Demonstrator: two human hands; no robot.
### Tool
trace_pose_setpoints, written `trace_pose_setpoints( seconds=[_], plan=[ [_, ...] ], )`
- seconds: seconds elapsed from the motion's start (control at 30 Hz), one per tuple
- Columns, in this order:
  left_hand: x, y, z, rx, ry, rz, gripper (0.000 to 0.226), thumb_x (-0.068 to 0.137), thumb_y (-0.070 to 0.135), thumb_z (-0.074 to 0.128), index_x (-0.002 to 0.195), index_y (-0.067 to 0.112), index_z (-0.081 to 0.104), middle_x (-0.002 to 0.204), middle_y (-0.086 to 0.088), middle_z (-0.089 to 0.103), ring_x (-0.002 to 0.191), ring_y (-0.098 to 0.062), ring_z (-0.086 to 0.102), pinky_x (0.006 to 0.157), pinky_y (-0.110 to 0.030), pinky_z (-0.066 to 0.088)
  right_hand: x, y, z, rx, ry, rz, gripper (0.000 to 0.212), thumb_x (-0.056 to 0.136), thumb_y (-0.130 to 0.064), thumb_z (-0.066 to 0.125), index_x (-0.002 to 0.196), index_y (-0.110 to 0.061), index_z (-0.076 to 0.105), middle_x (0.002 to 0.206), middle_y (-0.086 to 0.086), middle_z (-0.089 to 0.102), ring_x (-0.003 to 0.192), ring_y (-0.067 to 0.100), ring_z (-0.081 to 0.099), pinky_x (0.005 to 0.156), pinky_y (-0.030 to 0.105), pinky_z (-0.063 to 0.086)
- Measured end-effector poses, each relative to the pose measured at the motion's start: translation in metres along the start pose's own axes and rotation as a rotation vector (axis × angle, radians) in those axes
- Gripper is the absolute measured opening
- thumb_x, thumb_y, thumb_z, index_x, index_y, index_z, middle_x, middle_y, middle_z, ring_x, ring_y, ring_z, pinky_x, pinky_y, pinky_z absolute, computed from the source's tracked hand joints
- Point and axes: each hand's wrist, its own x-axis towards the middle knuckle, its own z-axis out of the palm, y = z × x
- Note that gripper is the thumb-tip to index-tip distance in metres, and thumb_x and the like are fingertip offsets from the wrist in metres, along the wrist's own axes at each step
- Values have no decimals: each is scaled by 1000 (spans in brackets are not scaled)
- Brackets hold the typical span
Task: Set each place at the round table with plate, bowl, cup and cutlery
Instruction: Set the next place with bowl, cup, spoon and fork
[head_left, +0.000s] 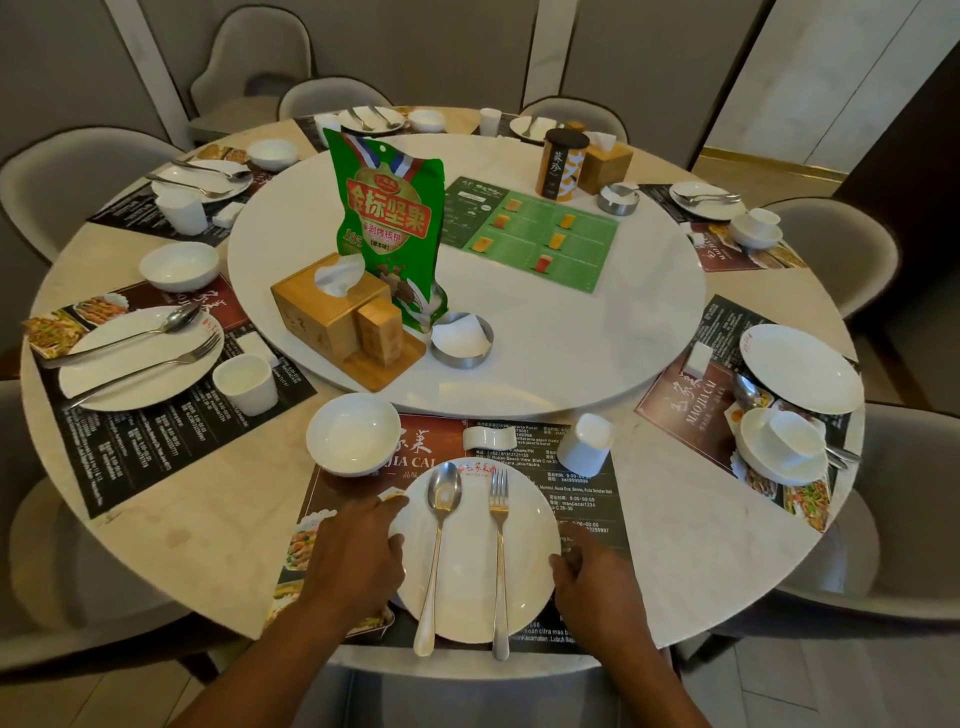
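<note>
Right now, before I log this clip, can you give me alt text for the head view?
The left hand and right hand hold a white plate by its side rims at the nearest place of a round table, a spoon and fork lying on it. A bowl and cup sit beyond it, and more place settings ring the turntable.

Both hands (358, 558) (597, 587) grip the plate (467, 577) (spoon (444, 493), fork (500, 525) atop).

From my remote feed, the left hand (358, 561) and right hand (597, 587) are bare, with the forearms uncovered to the frame's bottom edge.
</note>
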Motion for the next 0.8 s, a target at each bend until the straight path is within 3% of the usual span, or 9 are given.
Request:
trace_pose_setpoints(
  seconds=[0.3,0.37,0.5,0.67,0.8],
  plan=[
    [1,-3,-2,-38,-3,-8,49,84,30,73,131,25,59,130,2,63,116,-22,61,104,-43,47,13,1,-8,-65,-49,-30,33,92,-28,66,125,-26,61,108,-2,72,94,19,66,81,30,54],
    [1,-4,-2,-46,-12,-10,48,85,31,72,131,26,58,131,3,62,117,-21,60,104,-42,47,23,1,-15,-90,37,-20,34,90,-31,68,121,-21,62,107,1,69,94,21,65,80,33,54],
    [2,0,-7,-81,36,24,48,84,29,73,130,25,59,128,2,64,112,-22,63,101,-43,50,69,-1,-43,-163,247,-81,64,83,-25,76,140,-15,49,127,13,52,116,32,52,91,41,49],
    [3,9,-17,-105,132,114,53,78,24,79,128,21,62,127,1,65,114,-24,62,99,-45,48,126,-16,-69,-420,-15,-224,92,78,-41,80,153,-32,28,157,9,24,139,34,34,108,46,42],
    [6,29,-23,-118,138,148,49,80,24,77,127,21,61,124,2,65,112,-21,62,97,-38,49,150,-24,-63,-467,-220,-240,86,77,-34,81,150,-33,35,142,13,43,126,34,49,99,42,48]
  ],
)
